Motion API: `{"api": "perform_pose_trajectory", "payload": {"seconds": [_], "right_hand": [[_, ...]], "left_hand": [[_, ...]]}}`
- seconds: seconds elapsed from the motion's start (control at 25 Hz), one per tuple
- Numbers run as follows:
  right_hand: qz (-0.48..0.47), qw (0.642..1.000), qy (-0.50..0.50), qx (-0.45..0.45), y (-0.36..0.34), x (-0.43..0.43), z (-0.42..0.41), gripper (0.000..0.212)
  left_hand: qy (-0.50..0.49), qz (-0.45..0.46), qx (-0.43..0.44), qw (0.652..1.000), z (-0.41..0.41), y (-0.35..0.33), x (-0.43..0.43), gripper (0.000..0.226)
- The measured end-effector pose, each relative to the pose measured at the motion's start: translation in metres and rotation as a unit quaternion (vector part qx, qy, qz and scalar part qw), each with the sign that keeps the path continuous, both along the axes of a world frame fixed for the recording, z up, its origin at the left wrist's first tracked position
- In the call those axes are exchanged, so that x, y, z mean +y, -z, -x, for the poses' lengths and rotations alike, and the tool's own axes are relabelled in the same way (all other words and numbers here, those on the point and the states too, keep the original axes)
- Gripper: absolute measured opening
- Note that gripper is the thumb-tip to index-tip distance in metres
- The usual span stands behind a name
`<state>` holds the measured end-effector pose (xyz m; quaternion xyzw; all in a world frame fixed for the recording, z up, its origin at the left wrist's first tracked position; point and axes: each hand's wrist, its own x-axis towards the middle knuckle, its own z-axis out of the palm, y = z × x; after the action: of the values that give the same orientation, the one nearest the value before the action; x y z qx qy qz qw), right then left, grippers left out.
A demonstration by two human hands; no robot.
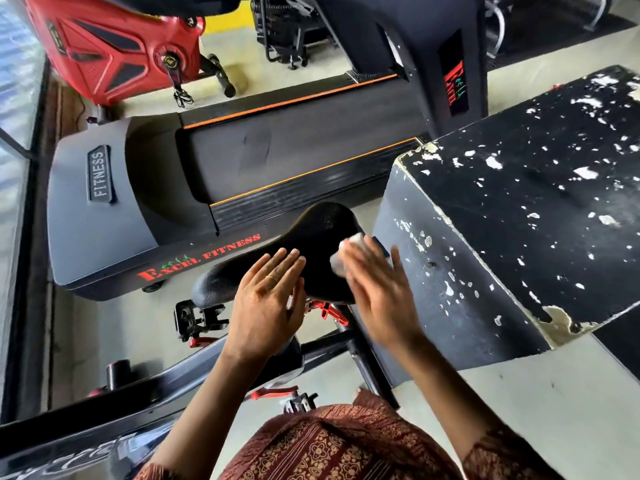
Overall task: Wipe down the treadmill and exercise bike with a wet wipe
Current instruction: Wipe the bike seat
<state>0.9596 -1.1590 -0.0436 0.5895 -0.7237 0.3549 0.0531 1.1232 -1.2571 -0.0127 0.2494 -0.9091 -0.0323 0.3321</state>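
The exercise bike's black saddle (311,237) sits in the middle of the view, above its black frame (166,379) with red levers. My left hand (266,299) rests flat on the near side of the saddle, fingers straight. My right hand (377,285) presses a crumpled white wet wipe (346,252) against the saddle's right side with straight fingers; the hand is motion-blurred. Beyond the saddle lies the dark grey treadmill (104,216), its black belt (294,150) edged with orange lines.
A black box with peeling paint (519,209) stands close on the right of the saddle. A red exercise machine (110,46) stands at the back left. A glass wall runs along the left edge. Pale floor shows between the machines.
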Motion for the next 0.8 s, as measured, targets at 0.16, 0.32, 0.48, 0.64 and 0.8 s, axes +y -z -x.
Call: {"api": "perform_pose_trajectory", "payload": {"seconds": [0.16,0.32,0.48,0.64,0.8], "right_hand": [[-0.07,0.991,0.034,-0.105,-0.019,-0.029,0.025,0.045],[-0.051,0.996,-0.049,-0.054,-0.016,0.014,-0.025,0.044],[-0.098,0.99,-0.09,-0.051,-0.032,-0.042,-0.005,0.039],[-0.105,0.983,0.017,-0.152,-0.032,-0.032,0.028,0.039],[-0.108,0.982,-0.039,-0.153,-0.035,0.004,-0.018,0.043]], "left_hand": [[-0.016,-0.003,0.004,1.0,0.0,0.0,0.004,0.034],[-0.021,-0.006,0.004,1.0,0.002,-0.001,0.004,0.034],[-0.031,-0.026,0.01,0.999,0.004,-0.004,0.005,0.035],[-0.075,-0.023,0.002,0.997,0.008,-0.006,0.01,0.036],[-0.133,-0.022,-0.024,0.991,0.009,-0.012,0.008,0.04]]}}
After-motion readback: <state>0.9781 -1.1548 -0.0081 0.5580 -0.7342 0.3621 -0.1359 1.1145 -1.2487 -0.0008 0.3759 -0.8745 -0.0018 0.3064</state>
